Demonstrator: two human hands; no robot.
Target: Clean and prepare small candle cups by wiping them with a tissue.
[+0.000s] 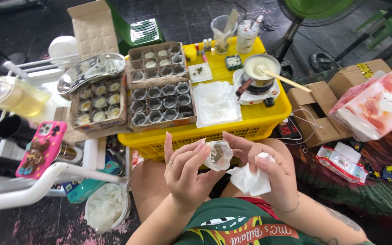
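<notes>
My left hand (184,170) grips a small silver foil-lined cup mould (218,155) by its rim, just above my lap, in front of the yellow plastic crate (250,124); right hand (268,174) steadies its far side w/ fingertips and pinches a crumpled white tissue (250,181); cup looks light, thin, prob. easy to dent, so hold at rim, not walls. Pkgs: brown cardboard boxes (323,106) to the right w/ yellow tape strip; pink-and-white soft tissue pack (375,106) beyond; cardboard trays of small cups (159,97) on crate.
</notes>
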